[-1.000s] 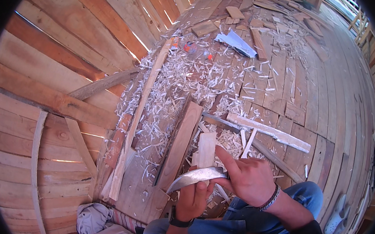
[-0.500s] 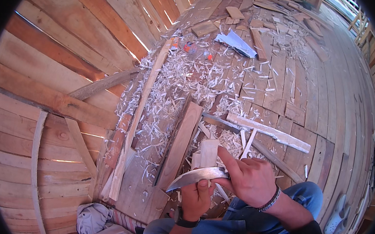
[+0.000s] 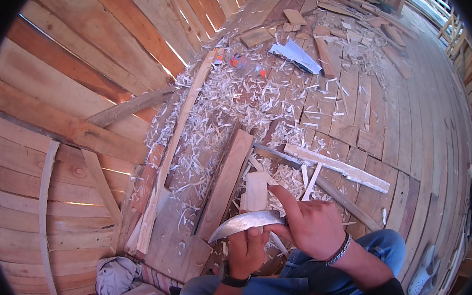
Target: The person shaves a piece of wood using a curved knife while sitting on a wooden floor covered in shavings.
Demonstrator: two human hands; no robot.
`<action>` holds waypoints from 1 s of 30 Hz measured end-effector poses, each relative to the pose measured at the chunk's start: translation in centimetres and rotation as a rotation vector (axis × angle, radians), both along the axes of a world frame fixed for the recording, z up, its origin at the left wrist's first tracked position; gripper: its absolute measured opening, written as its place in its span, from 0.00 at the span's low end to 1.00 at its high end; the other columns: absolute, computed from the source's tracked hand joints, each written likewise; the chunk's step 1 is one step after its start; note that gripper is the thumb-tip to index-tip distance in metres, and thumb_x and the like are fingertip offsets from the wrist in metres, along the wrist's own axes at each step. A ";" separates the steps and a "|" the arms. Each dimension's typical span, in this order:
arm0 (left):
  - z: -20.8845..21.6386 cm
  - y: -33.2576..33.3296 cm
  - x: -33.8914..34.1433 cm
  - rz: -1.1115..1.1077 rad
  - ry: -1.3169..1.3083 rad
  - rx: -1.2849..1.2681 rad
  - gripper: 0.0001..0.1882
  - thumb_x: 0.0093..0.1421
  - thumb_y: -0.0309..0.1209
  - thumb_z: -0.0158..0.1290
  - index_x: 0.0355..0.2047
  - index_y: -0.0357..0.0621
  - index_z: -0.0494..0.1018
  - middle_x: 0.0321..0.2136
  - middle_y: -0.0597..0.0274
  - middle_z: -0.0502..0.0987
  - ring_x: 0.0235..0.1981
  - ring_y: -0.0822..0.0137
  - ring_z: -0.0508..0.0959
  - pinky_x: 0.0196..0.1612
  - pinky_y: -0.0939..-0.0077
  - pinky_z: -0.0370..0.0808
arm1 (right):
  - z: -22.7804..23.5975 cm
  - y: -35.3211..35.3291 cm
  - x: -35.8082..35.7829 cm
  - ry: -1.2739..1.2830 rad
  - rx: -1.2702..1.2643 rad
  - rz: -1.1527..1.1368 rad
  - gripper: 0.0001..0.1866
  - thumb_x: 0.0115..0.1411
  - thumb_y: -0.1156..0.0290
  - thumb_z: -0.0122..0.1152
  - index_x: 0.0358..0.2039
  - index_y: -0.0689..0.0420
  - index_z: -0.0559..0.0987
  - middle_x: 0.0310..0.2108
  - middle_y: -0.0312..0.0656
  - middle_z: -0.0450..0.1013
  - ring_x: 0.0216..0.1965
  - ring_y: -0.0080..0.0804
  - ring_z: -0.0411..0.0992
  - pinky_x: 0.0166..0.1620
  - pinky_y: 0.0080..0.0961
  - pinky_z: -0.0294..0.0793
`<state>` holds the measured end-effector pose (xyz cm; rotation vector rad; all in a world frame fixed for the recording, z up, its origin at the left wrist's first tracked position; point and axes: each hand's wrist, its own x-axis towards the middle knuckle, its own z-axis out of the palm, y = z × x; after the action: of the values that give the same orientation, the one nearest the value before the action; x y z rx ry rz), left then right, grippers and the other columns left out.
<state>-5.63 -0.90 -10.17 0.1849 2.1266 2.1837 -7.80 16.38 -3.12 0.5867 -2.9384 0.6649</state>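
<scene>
A curved, broad-bladed knife [image 3: 247, 221] lies across a pale block of wood [image 3: 256, 191]. My right hand [image 3: 316, 223] is closed round the knife's handle end, with its index finger stretched toward the block. From below, my left hand [image 3: 246, 251] grips the lower part of the block, its thumb up near the blade. The handle is mostly hidden in my right hand. The block's upper end sticks out beyond the blade, and its lower part is hidden behind the blade and my left fingers.
Wood shavings [image 3: 217, 99] cover the floor ahead. A thick plank [image 3: 228, 174] lies just left of the block, and a pale strip [image 3: 337, 167] lies beyond my right hand. A long batten [image 3: 181, 143] runs along the left wall. A white clog [image 3: 421, 278] sits at the right.
The block's upper end has tipped slightly left and turned to show more of its face. The knife and both hands have barely shifted.
</scene>
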 end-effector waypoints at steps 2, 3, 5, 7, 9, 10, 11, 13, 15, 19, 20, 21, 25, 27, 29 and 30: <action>-0.1 -0.8 -0.1 -0.096 -0.081 0.129 0.12 0.69 0.34 0.39 0.43 0.36 0.63 0.23 0.63 0.68 0.21 0.76 0.66 0.24 0.81 0.64 | -0.5 0.0 -0.2 -0.038 0.013 0.015 0.33 0.59 0.45 0.54 0.56 0.58 0.66 0.18 0.38 0.71 0.19 0.35 0.75 0.21 0.31 0.71; 0.3 -0.8 -0.4 -0.118 -0.122 0.214 0.12 0.69 0.33 0.40 0.45 0.36 0.61 0.24 0.63 0.68 0.21 0.76 0.66 0.25 0.81 0.65 | -0.8 -0.1 -0.3 -0.058 -0.017 -0.021 0.32 0.59 0.46 0.54 0.54 0.58 0.66 0.17 0.39 0.72 0.19 0.37 0.75 0.20 0.32 0.71; 1.5 -1.0 -1.0 -0.163 -0.182 0.315 0.14 0.69 0.32 0.40 0.50 0.37 0.58 0.25 0.61 0.69 0.22 0.75 0.68 0.26 0.81 0.66 | -1.5 0.1 -0.5 -0.100 -0.076 -0.093 0.30 0.60 0.46 0.54 0.52 0.58 0.66 0.16 0.42 0.72 0.18 0.40 0.75 0.20 0.34 0.71; 2.5 -1.1 -1.6 -0.203 -0.218 0.349 0.17 0.68 0.29 0.40 0.54 0.37 0.55 0.26 0.60 0.70 0.23 0.74 0.70 0.27 0.82 0.68 | -2.3 0.7 -1.3 -0.117 -0.093 -0.179 0.28 0.61 0.47 0.54 0.49 0.59 0.65 0.15 0.44 0.72 0.18 0.44 0.75 0.20 0.37 0.71; 2.4 -1.0 -2.0 -0.208 -0.263 0.351 0.19 0.68 0.28 0.39 0.57 0.38 0.52 0.26 0.58 0.71 0.22 0.72 0.71 0.26 0.82 0.69 | -2.8 0.9 -1.5 -0.133 -0.151 -0.220 0.24 0.63 0.51 0.53 0.48 0.58 0.65 0.14 0.47 0.72 0.18 0.50 0.74 0.20 0.42 0.71; 2.4 -1.0 -2.1 -0.211 -0.285 0.353 0.20 0.68 0.27 0.38 0.59 0.38 0.51 0.27 0.57 0.71 0.22 0.72 0.72 0.26 0.82 0.70 | -2.7 0.7 -1.4 -0.175 -0.162 -0.213 0.24 0.63 0.51 0.53 0.48 0.58 0.65 0.15 0.48 0.72 0.19 0.50 0.74 0.21 0.42 0.71; 2.4 -1.1 -2.2 -0.238 -0.323 0.323 0.22 0.68 0.27 0.38 0.60 0.40 0.49 0.27 0.55 0.71 0.20 0.71 0.71 0.24 0.80 0.70 | -2.6 0.5 -1.3 -0.217 -0.173 -0.205 0.24 0.64 0.52 0.53 0.49 0.59 0.64 0.15 0.48 0.72 0.19 0.51 0.74 0.21 0.43 0.71; 2.5 -1.9 -2.3 -0.287 -0.406 0.253 0.25 0.67 0.28 0.37 0.63 0.43 0.46 0.26 0.51 0.72 0.15 0.69 0.70 0.21 0.78 0.70 | -2.9 0.3 -1.3 -0.232 -0.212 -0.211 0.24 0.64 0.54 0.52 0.51 0.58 0.64 0.18 0.49 0.73 0.20 0.52 0.74 0.22 0.44 0.71; 2.4 -2.6 -2.5 -0.357 -0.433 0.300 0.25 0.69 0.29 0.35 0.63 0.42 0.43 0.28 0.53 0.72 0.17 0.69 0.71 0.21 0.78 0.70 | -3.8 0.5 -1.5 -0.169 -0.256 -0.245 0.24 0.64 0.56 0.52 0.54 0.56 0.62 0.22 0.49 0.74 0.20 0.52 0.74 0.24 0.45 0.72; 2.4 -2.6 -2.2 -0.325 -0.405 0.389 0.26 0.70 0.29 0.33 0.66 0.43 0.41 0.28 0.54 0.72 0.19 0.69 0.73 0.22 0.78 0.71 | -4.8 0.0 -1.6 -0.086 -0.311 -0.120 0.22 0.65 0.62 0.52 0.58 0.48 0.64 0.31 0.46 0.71 0.23 0.50 0.74 0.26 0.43 0.75; 2.4 -2.4 -2.3 -0.290 -0.425 0.349 0.26 0.70 0.28 0.33 0.66 0.44 0.41 0.27 0.54 0.72 0.19 0.69 0.73 0.22 0.77 0.72 | -4.9 0.0 -1.7 -0.121 -0.293 -0.098 0.22 0.64 0.63 0.52 0.59 0.45 0.65 0.32 0.45 0.70 0.24 0.49 0.74 0.26 0.42 0.75; 2.4 -2.2 -2.5 -0.250 -0.445 0.308 0.27 0.69 0.27 0.33 0.66 0.44 0.41 0.27 0.55 0.72 0.19 0.69 0.73 0.22 0.77 0.72 | -5.0 0.0 -1.8 -0.158 -0.277 -0.071 0.22 0.64 0.65 0.52 0.59 0.42 0.66 0.33 0.44 0.69 0.24 0.48 0.74 0.27 0.41 0.76; 2.8 -2.5 -2.8 -0.227 -0.531 0.216 0.31 0.67 0.24 0.34 0.68 0.47 0.39 0.24 0.57 0.71 0.18 0.68 0.73 0.22 0.76 0.74 | -4.9 -0.6 -1.4 -0.217 -0.217 -0.066 0.24 0.62 0.71 0.54 0.59 0.40 0.69 0.31 0.46 0.68 0.25 0.45 0.73 0.29 0.39 0.73; 2.1 -2.9 -3.1 -0.280 -0.528 0.250 0.32 0.66 0.24 0.34 0.69 0.48 0.38 0.22 0.57 0.71 0.17 0.69 0.73 0.21 0.76 0.74 | -5.0 -0.9 -1.1 -0.190 -0.158 -0.009 0.26 0.62 0.71 0.54 0.61 0.40 0.67 0.30 0.47 0.68 0.25 0.44 0.73 0.29 0.38 0.73; 2.1 -3.4 -3.1 -0.316 -0.552 0.290 0.34 0.64 0.24 0.34 0.69 0.48 0.37 0.20 0.58 0.70 0.16 0.69 0.72 0.20 0.77 0.73 | -5.8 -0.7 -1.6 -0.195 -0.192 -0.096 0.27 0.63 0.72 0.53 0.62 0.40 0.66 0.30 0.47 0.68 0.24 0.45 0.72 0.29 0.39 0.72; 2.5 -3.2 -3.2 -0.333 -0.574 0.320 0.34 0.63 0.25 0.34 0.69 0.48 0.38 0.19 0.59 0.69 0.15 0.70 0.71 0.19 0.78 0.72 | -5.9 -0.5 -1.7 -0.196 -0.202 -0.143 0.27 0.63 0.72 0.53 0.62 0.39 0.66 0.29 0.47 0.68 0.24 0.45 0.72 0.29 0.39 0.72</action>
<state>-8.83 -4.15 -7.69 -0.0620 1.3390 2.0403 -9.53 15.84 -9.06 0.3059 -2.9980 1.0403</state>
